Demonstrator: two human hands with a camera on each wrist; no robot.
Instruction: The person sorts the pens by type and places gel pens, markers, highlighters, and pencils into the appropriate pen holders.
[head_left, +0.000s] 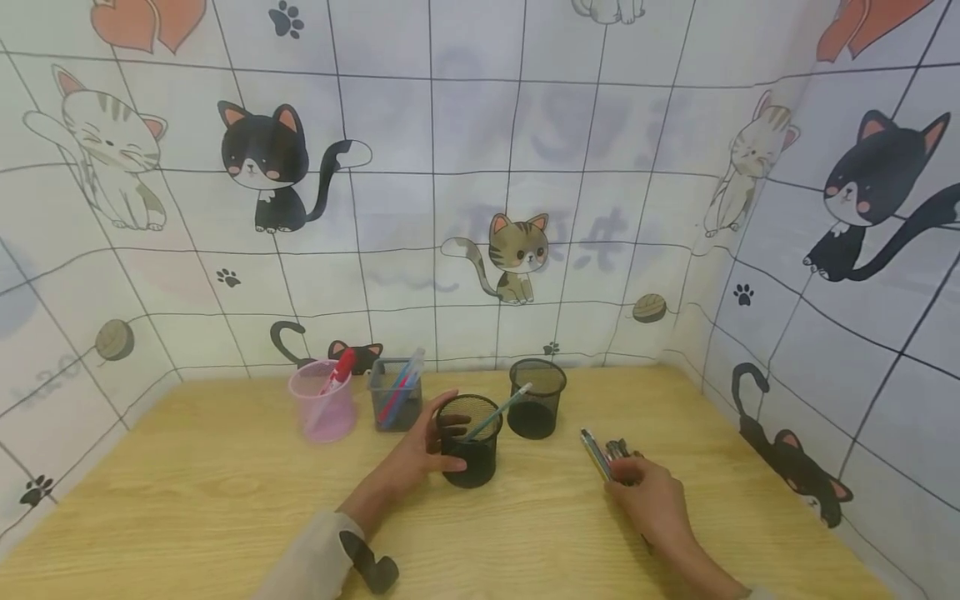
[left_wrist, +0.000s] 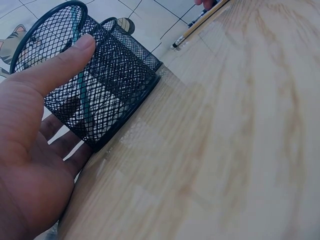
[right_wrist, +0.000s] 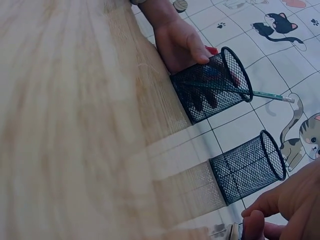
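My left hand (head_left: 408,458) grips a round black mesh pen cup (head_left: 471,467), thumb on its near side and fingers behind it. One green pencil (head_left: 498,412) leans inside, its end sticking out over the rim. On the right, my right hand (head_left: 652,500) holds several pencils (head_left: 596,454) close over the table, their ends pointing away from me. Dark, slim items (head_left: 621,450) lie beside those pencils, partly covered by the fingers. In the right wrist view, the right thumb and finger (right_wrist: 255,222) pinch together at the lower edge.
A second black mesh cup (head_left: 534,417) stands just behind and right of the gripped one. To the left are a pink cup (head_left: 326,412) with a red marker (head_left: 342,371) and a square grey holder (head_left: 397,408) with several pens. Cat-print cloth walls (head_left: 480,192) surround the wooden table (head_left: 187,492).
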